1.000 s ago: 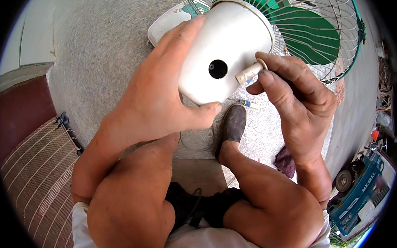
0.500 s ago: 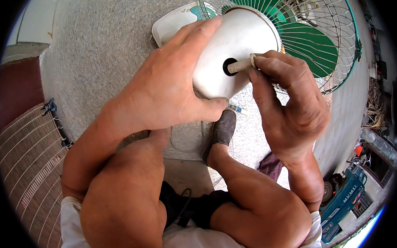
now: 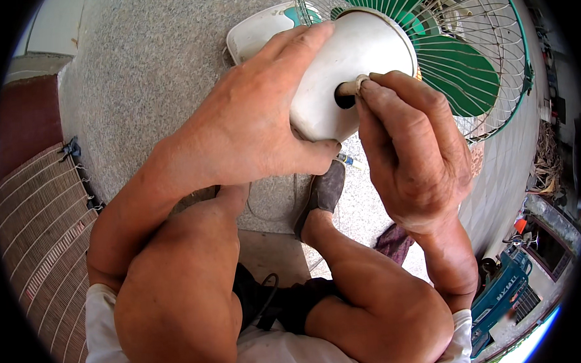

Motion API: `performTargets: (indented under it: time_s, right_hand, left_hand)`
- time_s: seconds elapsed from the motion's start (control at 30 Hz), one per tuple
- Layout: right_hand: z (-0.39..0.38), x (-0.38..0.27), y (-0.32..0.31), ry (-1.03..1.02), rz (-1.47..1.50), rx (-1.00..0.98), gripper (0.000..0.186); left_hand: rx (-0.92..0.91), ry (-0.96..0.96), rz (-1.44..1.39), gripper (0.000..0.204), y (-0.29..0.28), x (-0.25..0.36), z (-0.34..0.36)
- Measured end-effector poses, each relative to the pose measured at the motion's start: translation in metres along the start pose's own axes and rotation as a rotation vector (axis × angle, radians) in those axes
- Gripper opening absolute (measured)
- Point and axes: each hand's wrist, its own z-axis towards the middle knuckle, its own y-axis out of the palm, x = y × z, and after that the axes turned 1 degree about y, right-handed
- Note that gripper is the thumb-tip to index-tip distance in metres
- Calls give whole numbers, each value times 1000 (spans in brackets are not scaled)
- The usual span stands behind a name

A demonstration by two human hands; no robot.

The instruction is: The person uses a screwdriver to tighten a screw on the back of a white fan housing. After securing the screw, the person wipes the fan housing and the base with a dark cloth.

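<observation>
Head view: the left hand [image 3: 237, 129], thumb and fingers spread wide, clasps the white fan motor cover [image 3: 325, 68], which sits beside the wire fan guard [image 3: 514, 77] and green blades [image 3: 463, 73]. The right hand [image 3: 423, 145] pinches a pale flanged peg [image 3: 349, 88] between thumb and fingertips, its narrow end at the cover's round dark hole [image 3: 344, 101]; its depth I cannot tell.

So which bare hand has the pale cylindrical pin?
The right bare hand, pinching the pin by its flange; the left bare hand grips the white rounded housing.
</observation>
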Motion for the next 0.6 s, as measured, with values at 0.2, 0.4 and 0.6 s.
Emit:
performTargets:
  time_s: [0.2, 0.4, 0.6]
  right_hand:
    - [3, 3, 1, -75, 4, -30, 27]
    - [5, 4, 1, -140, 9, -36, 28]
    - [9, 5, -1, -189, -8, -85, 29]
  left_hand:
    - [-1, -14, -9, 100, 0, 1, 0]
    - [0, -2, -14, 100, 0, 0, -1]
    - [21, -1, 2, 99, 1, -1, -2]
